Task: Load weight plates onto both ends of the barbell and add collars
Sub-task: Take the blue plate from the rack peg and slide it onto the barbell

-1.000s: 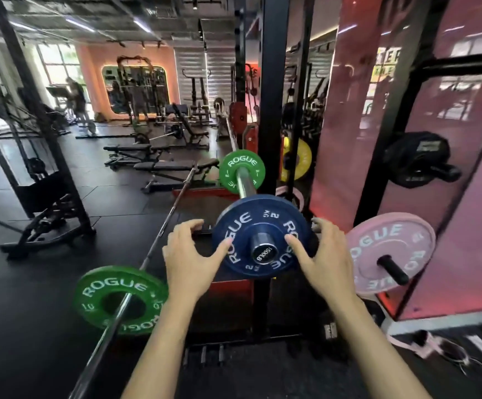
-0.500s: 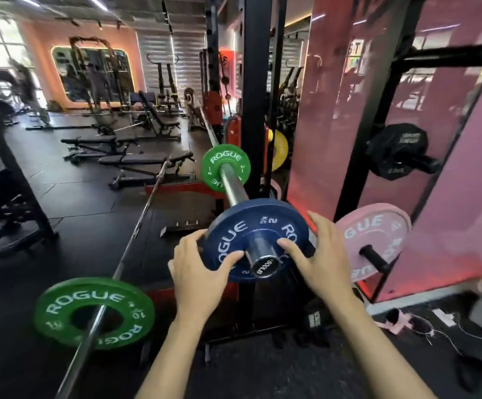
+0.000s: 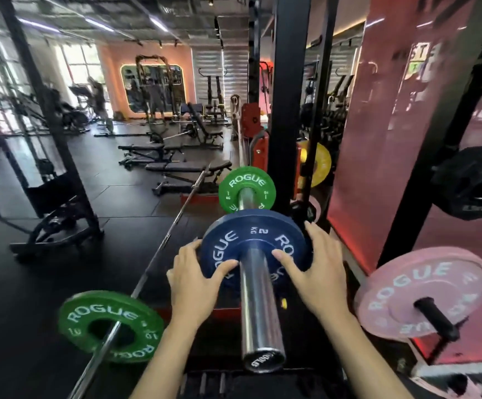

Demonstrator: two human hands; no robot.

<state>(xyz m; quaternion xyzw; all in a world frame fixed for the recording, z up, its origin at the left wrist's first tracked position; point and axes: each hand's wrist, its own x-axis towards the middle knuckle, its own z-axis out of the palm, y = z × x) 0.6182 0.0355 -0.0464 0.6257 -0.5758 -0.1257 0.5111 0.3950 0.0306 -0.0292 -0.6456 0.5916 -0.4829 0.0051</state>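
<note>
1. Gripping the blue 2 kg plate (image 3: pixel 252 243) midway along the barbell sleeve (image 3: pixel 258 309), our left hand (image 3: pixel 195 279) and right hand (image 3: pixel 317 269) curl round its rim.
2. At 12 o'clock a green 1 kg plate (image 3: pixel 247 184) sits further along; bare sleeve separates them.
3. At 3 o'clock a pink plate (image 3: pixel 424 292) hangs on its peg, near our right wrist.

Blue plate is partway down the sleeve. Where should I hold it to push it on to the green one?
Hold the blue plate by its rim at opposite sides, as the left hand and right hand do now, coming from the sleeve's open end. The plate stands upright with the sleeve through its centre, so only the edge and near face are free. The green plate sits further along.
</note>
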